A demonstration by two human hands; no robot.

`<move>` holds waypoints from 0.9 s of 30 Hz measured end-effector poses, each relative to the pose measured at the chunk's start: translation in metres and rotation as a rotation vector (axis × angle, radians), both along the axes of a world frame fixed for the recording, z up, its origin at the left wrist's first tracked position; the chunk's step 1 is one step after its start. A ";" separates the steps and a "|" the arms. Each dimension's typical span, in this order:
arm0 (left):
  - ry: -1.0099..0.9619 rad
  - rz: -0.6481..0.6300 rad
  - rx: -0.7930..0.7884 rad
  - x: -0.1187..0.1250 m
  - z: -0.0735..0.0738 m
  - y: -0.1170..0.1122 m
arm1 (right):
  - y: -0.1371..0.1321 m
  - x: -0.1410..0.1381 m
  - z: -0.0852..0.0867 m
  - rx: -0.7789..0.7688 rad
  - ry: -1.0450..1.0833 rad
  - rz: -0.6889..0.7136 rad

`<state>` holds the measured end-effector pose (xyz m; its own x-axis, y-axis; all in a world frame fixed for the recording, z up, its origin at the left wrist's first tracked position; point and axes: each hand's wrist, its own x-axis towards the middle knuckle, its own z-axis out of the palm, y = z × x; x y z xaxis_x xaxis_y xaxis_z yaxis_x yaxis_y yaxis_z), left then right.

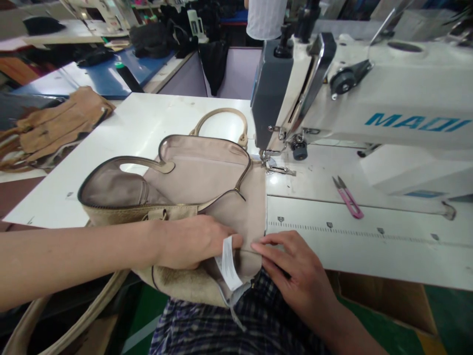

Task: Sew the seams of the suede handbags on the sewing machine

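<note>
The left hand lies palm down on the near side of a beige handbag. Its fingers are loosely spread and close around nothing, and the fingertips pin the top end of a white label against the fabric. The rest of the label hangs down towards the person's lap, over a plaid garment. Whether the thumb also pinches the label, I cannot tell.

The right hand is just beside it, also open and flat. Its index and middle fingertips press on the lower edge of the bag's lining panel, nearly touching the left fingertips across the label.

From both hands the bag stretches away and to the left. Its zip is open and its mouth gapes upward, one handle lies across the opening, and the other handle rests flat on the white table beyond. The lining panel runs as a straight strip from the fingertips directly away to the presser foot of the sewing machine, so its long axis points from hands to needle. The panel's far corner sits at the foot. The right hand is on the machine's side and the left hand bears on the bulk of the bag.

Pink thread snips lie on the machine bed well to the right of the foot, above a printed ruler scale. A stack of tan leather pieces sits at the table's far left, well apart from the bag.
</note>
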<state>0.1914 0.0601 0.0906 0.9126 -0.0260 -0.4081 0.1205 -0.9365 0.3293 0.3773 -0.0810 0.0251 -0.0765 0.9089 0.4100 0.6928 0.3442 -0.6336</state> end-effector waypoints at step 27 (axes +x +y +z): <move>-0.082 0.026 0.182 0.010 -0.015 0.021 | -0.007 -0.002 -0.017 0.132 -0.231 0.148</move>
<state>0.2016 0.0807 0.0754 0.9425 0.0652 -0.3278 0.1249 -0.9784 0.1645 0.3752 -0.0876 0.0084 -0.3090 0.8208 0.4804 0.7496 0.5211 -0.4082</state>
